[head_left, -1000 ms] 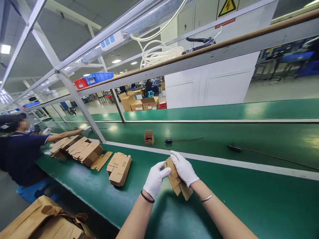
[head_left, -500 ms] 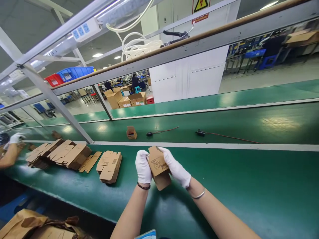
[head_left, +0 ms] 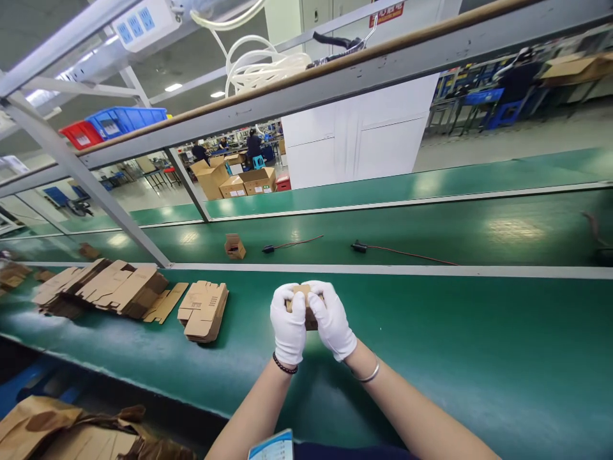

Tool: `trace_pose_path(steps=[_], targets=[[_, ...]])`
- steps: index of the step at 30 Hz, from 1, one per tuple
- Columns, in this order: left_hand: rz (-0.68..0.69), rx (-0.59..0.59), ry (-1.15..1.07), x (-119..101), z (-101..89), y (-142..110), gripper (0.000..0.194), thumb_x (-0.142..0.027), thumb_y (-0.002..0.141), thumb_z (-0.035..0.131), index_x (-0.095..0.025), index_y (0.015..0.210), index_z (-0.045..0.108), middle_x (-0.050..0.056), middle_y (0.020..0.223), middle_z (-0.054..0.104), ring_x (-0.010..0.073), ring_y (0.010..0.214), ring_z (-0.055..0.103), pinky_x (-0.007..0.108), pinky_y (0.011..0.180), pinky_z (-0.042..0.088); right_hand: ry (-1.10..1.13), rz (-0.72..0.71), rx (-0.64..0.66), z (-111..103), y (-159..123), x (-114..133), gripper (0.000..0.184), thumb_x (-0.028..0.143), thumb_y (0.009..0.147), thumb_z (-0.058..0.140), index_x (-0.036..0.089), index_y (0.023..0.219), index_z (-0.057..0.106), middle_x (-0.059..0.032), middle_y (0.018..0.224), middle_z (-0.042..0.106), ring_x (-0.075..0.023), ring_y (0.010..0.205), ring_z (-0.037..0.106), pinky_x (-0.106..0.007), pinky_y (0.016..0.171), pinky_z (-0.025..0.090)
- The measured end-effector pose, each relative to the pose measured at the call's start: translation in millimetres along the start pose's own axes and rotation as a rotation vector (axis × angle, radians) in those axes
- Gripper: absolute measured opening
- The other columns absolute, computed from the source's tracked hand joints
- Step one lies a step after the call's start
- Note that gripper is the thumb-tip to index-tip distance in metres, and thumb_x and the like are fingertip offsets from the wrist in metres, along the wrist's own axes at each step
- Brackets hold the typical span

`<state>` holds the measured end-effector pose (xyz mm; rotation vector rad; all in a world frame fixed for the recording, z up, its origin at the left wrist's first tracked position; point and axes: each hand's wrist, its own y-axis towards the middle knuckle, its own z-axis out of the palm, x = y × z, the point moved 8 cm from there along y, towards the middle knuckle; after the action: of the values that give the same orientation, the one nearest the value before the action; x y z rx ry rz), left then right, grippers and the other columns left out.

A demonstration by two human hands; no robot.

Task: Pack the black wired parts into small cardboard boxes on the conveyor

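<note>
Between my two white-gloved hands is a small brown cardboard box [head_left: 310, 319], mostly covered by the fingers. My left hand [head_left: 289, 324] is closed on its left side, and my right hand [head_left: 332, 319] grips the right side, thumbs close together on the top. Left of them on the green bench lies a neat stack of flat cardboard box blanks [head_left: 204, 310]. Farther left are larger piles of blanks [head_left: 122, 286], with a single loose blank [head_left: 166, 303] beside them.
Behind a pale rail, the green belt [head_left: 479, 236] carries an open small box [head_left: 234, 246] and two black parts with thin red wires, one a black part [head_left: 359, 246] right of centre. A shelf beam [head_left: 287, 96] crosses overhead. A slanted post [head_left: 90, 185] stands left.
Both hands have turned the box and closed in around its top, so its printed face no longer shows. The view has shifted slightly; the other person's gloved hand at far left has left view.
</note>
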<state>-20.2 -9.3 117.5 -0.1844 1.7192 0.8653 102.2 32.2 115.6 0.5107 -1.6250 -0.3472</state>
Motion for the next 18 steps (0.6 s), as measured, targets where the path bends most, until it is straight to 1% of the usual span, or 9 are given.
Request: trace_pose_path(steps=[3, 7, 9, 12, 13, 14, 16, 17, 18], targets=[[0.144, -0.002, 0.091, -11.9, -1.7, 0.6, 0.024, -0.037, 0.085, 0.049, -0.017, 0.085, 0.063, 0.01, 0.104, 0.064, 0.0211, 0.099, 0.06, 0.037, 0.088, 0.048, -0.054, -0.131, -0.047, -5.1, -2.4, 9.7, 0.029, 0.038, 0.09, 0.041, 0.02, 0.107, 0.056, -0.0103, 0.114, 0.06, -0.0218, 0.106, 0.057, -0.039, 0.094, 0.045], [0.241, 0.062, 0.126, -16.1, 2.1, -1.6, 0.036, -0.035, 0.09, 0.038, -0.017, 0.074, 0.065, 0.01, 0.103, 0.065, 0.021, 0.099, 0.061, 0.039, 0.089, 0.048, -0.098, -0.191, -0.036, -5.3, -4.6, 14.7, 0.035, 0.038, 0.094, 0.033, 0.022, 0.087, 0.063, -0.0086, 0.106, 0.063, -0.0208, 0.099, 0.06, -0.039, 0.09, 0.048], [0.271, 0.065, 0.095, -16.5, 1.3, -3.5, 0.04, -0.037, 0.092, 0.035, -0.017, 0.072, 0.063, 0.01, 0.102, 0.065, 0.0208, 0.097, 0.062, 0.039, 0.089, 0.049, -0.08, -0.188, -0.045, -6.5, -5.8, 14.6, 0.037, 0.041, 0.094, 0.032, 0.022, 0.089, 0.063, -0.0085, 0.104, 0.063, -0.0207, 0.096, 0.061, -0.039, 0.088, 0.049], [0.332, 0.112, 0.041, -18.0, 2.0, -5.2, 0.034, -0.045, 0.088, 0.045, -0.017, 0.082, 0.062, 0.012, 0.112, 0.06, 0.0214, 0.099, 0.061, 0.039, 0.088, 0.05, -0.013, -0.175, -0.049, -8.1, -6.6, 11.5, 0.038, 0.047, 0.093, 0.034, 0.022, 0.101, 0.061, -0.0097, 0.11, 0.061, -0.0223, 0.104, 0.058, -0.041, 0.093, 0.047], [0.365, 0.119, 0.037, -19.0, 1.2, -5.4, 0.034, -0.049, 0.084, 0.052, -0.017, 0.093, 0.061, 0.013, 0.119, 0.056, 0.0222, 0.101, 0.061, 0.039, 0.088, 0.051, 0.02, -0.152, -0.079, -10.9, -6.5, 8.4, 0.039, 0.049, 0.092, 0.036, 0.021, 0.108, 0.058, -0.0106, 0.117, 0.058, -0.0233, 0.11, 0.055, -0.043, 0.096, 0.044], [0.402, 0.107, 0.05, -20.0, -0.9, -5.7, 0.042, -0.051, 0.079, 0.058, -0.018, 0.106, 0.057, 0.015, 0.126, 0.051, 0.0235, 0.105, 0.059, 0.04, 0.088, 0.051, 0.062, -0.105, -0.126, -14.7, -6.5, 3.3, 0.042, 0.052, 0.091, 0.038, 0.021, 0.116, 0.054, -0.0115, 0.124, 0.053, -0.0242, 0.116, 0.051, -0.044, 0.099, 0.042], [0.466, 0.01, 0.109, -20.8, -9.6, -6.6, 0.067, -0.053, 0.073, 0.065, -0.021, 0.127, 0.043, 0.018, 0.136, 0.04, 0.0261, 0.113, 0.055, 0.043, 0.092, 0.049, 0.202, 0.093, -0.185, -17.5, -7.6, -14.9, 0.049, 0.055, 0.089, 0.041, 0.022, 0.125, 0.046, -0.0122, 0.132, 0.047, -0.0251, 0.122, 0.046, -0.045, 0.095, 0.045], [0.478, -0.057, 0.137, -19.7, -14.7, -7.4, 0.072, -0.054, 0.074, 0.064, -0.022, 0.132, 0.037, 0.019, 0.137, 0.037, 0.0268, 0.115, 0.053, 0.044, 0.094, 0.048, 0.308, 0.235, -0.135, -10.6, -9.3, -25.8, 0.05, 0.056, 0.088, 0.041, 0.023, 0.126, 0.044, -0.0121, 0.132, 0.047, -0.0252, 0.121, 0.047, -0.043, 0.09, 0.048], [0.471, -0.11, 0.155, -17.3, -18.5, -8.6, 0.074, -0.054, 0.075, 0.063, -0.022, 0.135, 0.033, 0.019, 0.138, 0.036, 0.0272, 0.117, 0.052, 0.044, 0.095, 0.047, 0.428, 0.378, -0.02, 2.6, -12.6, -34.0, 0.05, 0.057, 0.089, 0.039, 0.023, 0.125, 0.045, -0.0117, 0.13, 0.05, -0.025, 0.118, 0.05, -0.041, 0.083, 0.052]])
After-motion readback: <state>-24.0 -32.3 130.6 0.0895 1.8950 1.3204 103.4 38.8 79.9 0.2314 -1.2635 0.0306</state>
